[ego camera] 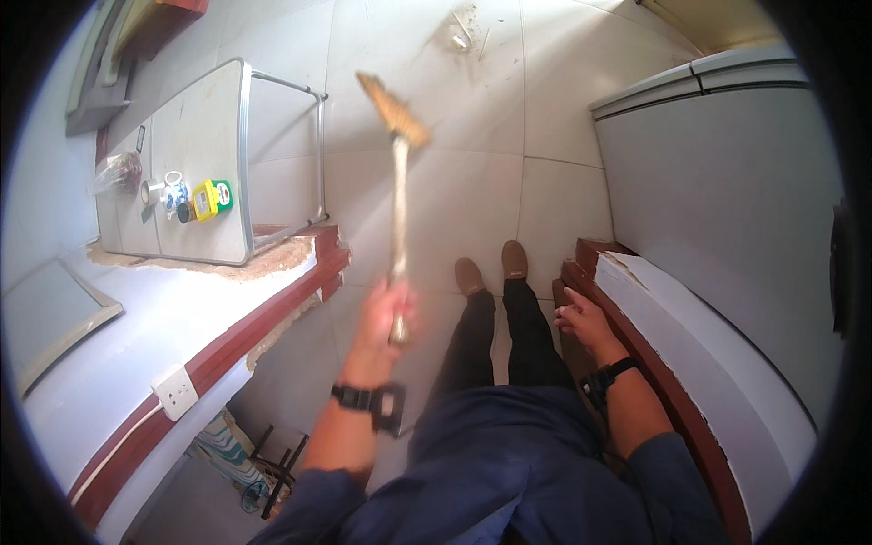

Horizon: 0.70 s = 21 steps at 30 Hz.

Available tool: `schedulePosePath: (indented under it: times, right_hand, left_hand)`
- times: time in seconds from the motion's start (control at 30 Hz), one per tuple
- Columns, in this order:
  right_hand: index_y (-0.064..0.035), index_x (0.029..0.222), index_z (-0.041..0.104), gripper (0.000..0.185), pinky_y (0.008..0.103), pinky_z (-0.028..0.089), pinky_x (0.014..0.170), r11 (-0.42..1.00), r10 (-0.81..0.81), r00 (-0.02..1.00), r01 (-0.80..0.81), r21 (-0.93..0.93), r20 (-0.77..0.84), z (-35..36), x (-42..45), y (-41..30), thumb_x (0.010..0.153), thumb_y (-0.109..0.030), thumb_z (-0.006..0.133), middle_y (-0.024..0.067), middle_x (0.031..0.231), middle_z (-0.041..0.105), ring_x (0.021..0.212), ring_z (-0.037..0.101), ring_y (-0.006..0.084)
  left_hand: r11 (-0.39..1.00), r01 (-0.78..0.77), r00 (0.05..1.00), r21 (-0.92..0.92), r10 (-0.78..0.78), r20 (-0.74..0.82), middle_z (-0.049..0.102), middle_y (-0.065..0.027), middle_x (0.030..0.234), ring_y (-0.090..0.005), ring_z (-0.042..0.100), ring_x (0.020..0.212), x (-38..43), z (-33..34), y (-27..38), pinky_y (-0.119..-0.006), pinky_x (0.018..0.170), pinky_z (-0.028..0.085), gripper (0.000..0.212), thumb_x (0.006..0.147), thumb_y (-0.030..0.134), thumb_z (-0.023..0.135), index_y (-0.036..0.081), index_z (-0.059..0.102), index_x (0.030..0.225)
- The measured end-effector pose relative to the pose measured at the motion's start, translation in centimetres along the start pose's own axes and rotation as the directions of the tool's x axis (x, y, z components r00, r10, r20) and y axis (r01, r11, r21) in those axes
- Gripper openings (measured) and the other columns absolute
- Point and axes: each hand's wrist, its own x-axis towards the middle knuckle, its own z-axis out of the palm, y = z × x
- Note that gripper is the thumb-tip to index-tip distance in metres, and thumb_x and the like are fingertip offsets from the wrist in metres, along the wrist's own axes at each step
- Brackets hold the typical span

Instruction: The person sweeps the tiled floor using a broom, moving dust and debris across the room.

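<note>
My left hand point(387, 315) is closed around the lower end of a long pale handle. The handle belongs to a hammer-like tool point(400, 204) held out in front of me above the tiled floor. Its tan-orange head point(396, 116) tapers to a point on one side; motion blur hides its exact make. To the right, my right hand point(584, 320) holds nothing, its index finger stretched out and the others loosely bent. It hovers beside the red door frame point(579, 262), and I cannot tell whether it touches it. My shoes point(492, 269) stand on the floor between the two sides of the doorway.
Left of the doorway stands a folding table point(197, 129) bearing a yellow-green tub point(212, 199), a mug point(175, 194) and a plastic bag point(119, 174). A power socket point(175, 393) is on the red trim. Debris point(463, 37) lies ahead. A large white appliance point(715, 163) stands right.
</note>
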Motion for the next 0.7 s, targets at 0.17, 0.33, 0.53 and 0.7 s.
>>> schedulePosePath:
  times: [0.17,0.33,0.53,0.7]
  right_hand:
    - [-0.0026,0.139,0.038,0.058,0.0264,0.049,0.067,0.999,-0.033,0.999,0.034,0.02,-0.031,0.1,0.2,0.4,0.087,-0.017,0.057,0.0075,0.093,0.064,0.078,0.062,0.0134]
    - [-0.0028,0.138,0.039,0.058,0.0264,0.05,0.065,1.0,-0.026,0.999,0.026,-0.011,-0.04,-0.1,0.5,1.7,0.086,-0.016,0.059,0.0077,0.092,0.064,0.076,0.063,0.0142]
    - [-0.0077,0.143,0.033,0.059,0.0259,0.049,0.072,0.997,0.065,0.998,-0.065,0.031,0.002,0.0,-0.4,1.7,0.089,-0.017,0.056,0.0074,0.1,0.062,0.082,0.061,0.0135]
    - [-0.0061,0.142,0.033,0.062,0.0269,0.049,0.072,0.999,0.052,0.998,-0.052,-0.004,-0.023,0.2,-0.8,1.8,0.087,-0.018,0.059,0.0081,0.098,0.063,0.081,0.061,0.0144]
  left_hand:
    - [0.983,0.177,0.943,0.037,-0.159,-0.293,0.05,-0.0019,0.067,-0.0108,0.048,0.05,-9.8,-3.6,-4.6,-0.025,0.042,0.041,0.01,0.089,0.013,0.054,0.011,0.044,0.091]
    - [0.915,0.329,0.843,-0.234,-0.396,-0.363,0.049,-0.0018,0.064,-0.0112,0.048,0.051,-10.7,-6.8,-7.4,-0.025,0.044,0.041,0.012,0.089,0.014,0.055,0.011,0.044,0.085]
    - [0.858,0.348,0.933,-0.377,-0.356,0.051,0.044,-0.0021,0.054,-0.0142,0.044,0.045,-2.1,-3.7,-9.2,-0.026,0.041,0.035,0.03,0.089,0.025,0.054,0.011,0.044,0.065]
    - [0.913,0.333,0.919,-0.234,-0.258,0.299,0.048,0.0037,0.062,-0.0076,0.047,0.051,5.1,5.1,-5.9,-0.022,0.039,0.035,0.026,0.091,0.029,0.053,0.012,0.046,0.073]
